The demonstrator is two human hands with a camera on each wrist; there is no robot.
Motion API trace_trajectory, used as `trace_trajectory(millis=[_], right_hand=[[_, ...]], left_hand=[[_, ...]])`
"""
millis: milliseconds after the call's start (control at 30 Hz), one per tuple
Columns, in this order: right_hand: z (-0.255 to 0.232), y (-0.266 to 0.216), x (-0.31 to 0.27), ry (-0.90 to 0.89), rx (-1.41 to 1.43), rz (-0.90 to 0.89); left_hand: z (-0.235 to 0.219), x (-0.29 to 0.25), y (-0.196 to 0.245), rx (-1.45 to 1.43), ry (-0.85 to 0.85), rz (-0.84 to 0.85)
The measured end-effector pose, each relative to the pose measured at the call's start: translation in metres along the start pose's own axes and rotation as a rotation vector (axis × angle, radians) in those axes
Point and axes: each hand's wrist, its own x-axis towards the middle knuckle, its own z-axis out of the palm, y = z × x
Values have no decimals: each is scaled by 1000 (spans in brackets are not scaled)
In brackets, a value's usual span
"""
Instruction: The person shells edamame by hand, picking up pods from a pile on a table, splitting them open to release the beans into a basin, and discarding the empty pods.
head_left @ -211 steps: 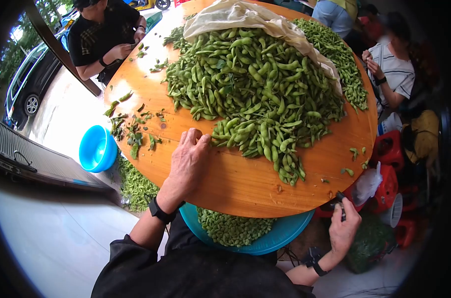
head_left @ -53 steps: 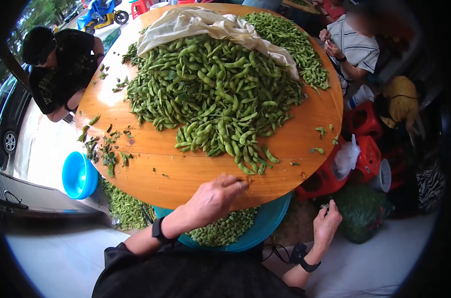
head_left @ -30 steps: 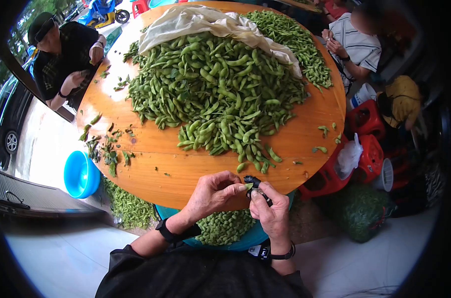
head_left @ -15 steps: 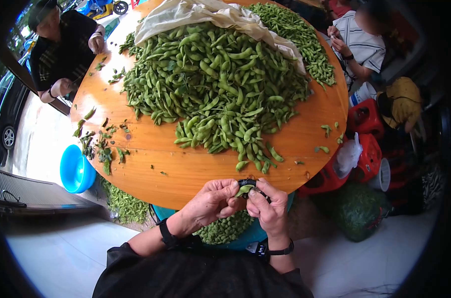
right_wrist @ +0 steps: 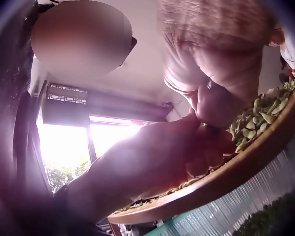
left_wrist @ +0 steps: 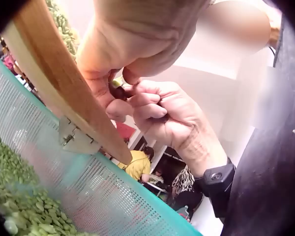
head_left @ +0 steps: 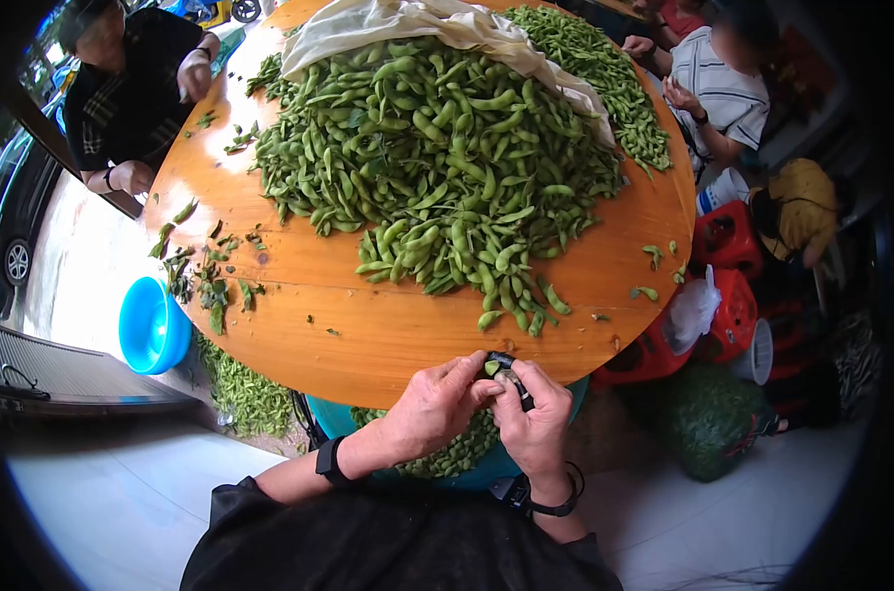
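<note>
In front of the table edge, the left hand (head_left: 429,406) and right hand (head_left: 537,422) meet in the head view. Between their fingertips is a small green soybean pod (head_left: 492,367), pinched from both sides and mostly covered by fingers. A black wrapping (head_left: 503,359) shows around the right hand's fingertips. The left wrist view gives a sliver of the pod (left_wrist: 118,82) between the two hands. Below them stands a teal perforated basin (head_left: 321,418) of shelled beans (head_left: 462,448). A large heap of soybean pods (head_left: 447,167) covers the table's middle.
The round wooden table (head_left: 299,340) bears leaf scraps (head_left: 210,286) at left and a pale cloth (head_left: 417,28) over the heap's far side. Around it are a blue bowl (head_left: 156,327), red stools (head_left: 730,307), a dark green bag (head_left: 708,426) and two seated people.
Earlier the hands were apart, the left over the table and the right off to the side. They came together around a pod; in the last half second less of it shows.
</note>
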Motion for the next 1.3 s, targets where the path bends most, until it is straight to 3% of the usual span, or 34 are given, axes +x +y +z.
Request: trace_trajectory(millis=[33, 100, 133, 167, 233, 267, 333, 367, 433, 467, 500, 567, 667, 767, 967, 1000, 1033, 1100, 1167, 1233, 1300], right_hand=[[1, -3, 0, 3, -38, -5], [3, -10, -3, -6, -50, -7], [5, -12, -3, -10, -62, -9], [6, -10, -2, -12, -61, -10], [7, -3, 2, 20, -178, -241], [6, -2, 2, 17, -180, -239], [3, -1, 2, -54, 83, -1], [-2, 1, 3, -53, 83, 2], [-15, 5, 6, -250, 616, 408], [-19, 9, 8, -251, 618, 411], [-22, 14, 10, -287, 726, 478], [-21, 17, 10, -323, 834, 544], [-11, 14, 6, -204, 594, 401], [-1, 10, 7, 1, -176, -65], [1, -9, 2, 24, -216, -189], [0, -8, -1, 25, -196, -156], [0, -7, -2, 24, -176, -124], [-1, -4, -4, 23, -145, -104], [1, -1, -6, 19, -112, -85], [9, 0, -8, 142, -395, -325], [13, 3, -11, 166, -444, -375]], left_hand=[[-5, 2, 1, -1, 3, -1], [-17, 4, 3, -199, -175, -192], [-18, 7, 4, -240, -178, -208], [-16, 6, 3, -240, -176, -209], [-10, 4, 0, -117, -81, -69], [-11, 4, -2, -119, -81, -72], [-18, 8, -5, 17, -177, -8], [-24, 11, -7, 17, -179, -10], [-40, 20, -9, -163, -436, -148], [-48, 25, -7, -273, -587, -290], [-49, 24, -8, -272, -587, -295], [-47, 23, -14, -731, -621, -577], [-32, 15, -12, -722, -484, -574], [-24, 16, 0, -649, -337, -608], [-18, 11, 5, -279, -212, -299], [-19, 11, 5, -375, -282, -405], [-20, 10, 1, -375, -283, -403], [-21, 8, -10, -760, -387, -557], [-24, 9, -8, -772, -433, -574], [-22, 10, 0, -939, -335, -693], [-13, 5, -6, -1020, -280, -702]])
